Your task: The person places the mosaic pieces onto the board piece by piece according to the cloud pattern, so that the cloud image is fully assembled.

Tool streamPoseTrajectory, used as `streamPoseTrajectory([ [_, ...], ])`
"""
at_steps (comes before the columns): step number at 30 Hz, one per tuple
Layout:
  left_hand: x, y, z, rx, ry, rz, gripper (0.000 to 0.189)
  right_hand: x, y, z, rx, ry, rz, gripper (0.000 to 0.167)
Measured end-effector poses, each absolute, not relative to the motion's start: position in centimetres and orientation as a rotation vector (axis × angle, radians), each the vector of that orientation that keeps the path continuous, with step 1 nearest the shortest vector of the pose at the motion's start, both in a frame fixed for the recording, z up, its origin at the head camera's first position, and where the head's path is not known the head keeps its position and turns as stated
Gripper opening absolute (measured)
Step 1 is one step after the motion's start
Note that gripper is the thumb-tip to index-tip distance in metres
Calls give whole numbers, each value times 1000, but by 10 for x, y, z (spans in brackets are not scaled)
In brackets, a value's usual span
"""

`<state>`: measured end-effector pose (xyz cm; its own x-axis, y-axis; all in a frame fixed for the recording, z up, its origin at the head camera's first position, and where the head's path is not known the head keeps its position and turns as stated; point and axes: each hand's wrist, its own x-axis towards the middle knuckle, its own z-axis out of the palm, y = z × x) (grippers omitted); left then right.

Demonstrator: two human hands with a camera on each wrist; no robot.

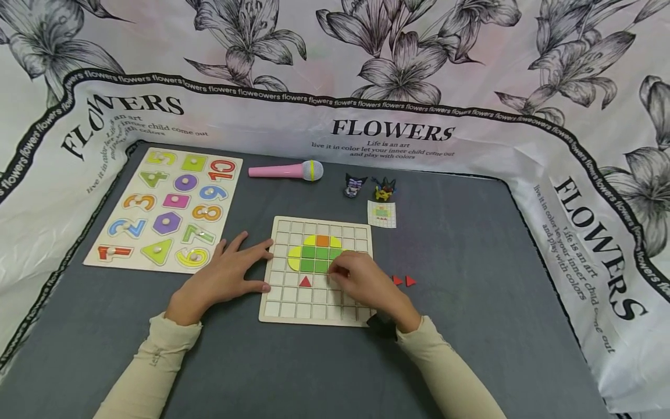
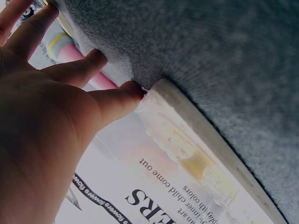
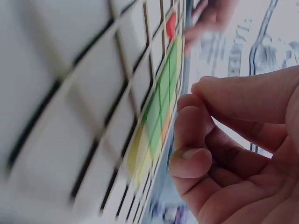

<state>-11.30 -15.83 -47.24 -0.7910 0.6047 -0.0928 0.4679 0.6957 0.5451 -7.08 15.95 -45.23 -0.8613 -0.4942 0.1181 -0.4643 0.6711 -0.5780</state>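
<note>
A square wooden grid board (image 1: 288, 308) lies mid-table with green square tiles (image 1: 315, 259), yellow rounded pieces (image 1: 295, 258), an orange square (image 1: 323, 240) and one red triangle (image 1: 305, 281) on it. My left hand (image 1: 222, 276), fingers spread, touches the board's left edge with thumb and fingertips. Over the board's right half is my right hand (image 1: 363, 282), its fingers curled and the thumb tip against the index finger. In the right wrist view no piece shows between those fingertips (image 3: 198, 95). Two more red triangles (image 1: 404, 280) lie right of the board.
A number-and-shape puzzle board (image 1: 131, 203) lies at the left. Behind the grid are a pink toy microphone (image 1: 277, 171), a dark figurine (image 1: 355, 185), a yellow-and-dark figurine (image 1: 384, 190) and a small pattern card (image 1: 388, 215). A flowered white sheet (image 1: 272, 125) borders the grey surface.
</note>
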Motion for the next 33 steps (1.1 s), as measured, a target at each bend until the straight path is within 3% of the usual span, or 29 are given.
streamPoseTrajectory([
  [12, -112, -153, -474, 856, 2644, 753, 64, -44, 249, -450, -451, 2969, -899, 14],
  [17, -112, -155, -472, 835, 2652, 736, 70, -41, 273, -454, -396, 2977, -825, 16],
  [23, -112, -156, -470, 838, 2658, 748, 79, -39, 278, -462, -338, 2977, -786, 14],
  [33, -113, -154, -471, 842, 2655, 739, 77, -44, 271, -466, -368, 2998, -782, 19],
])
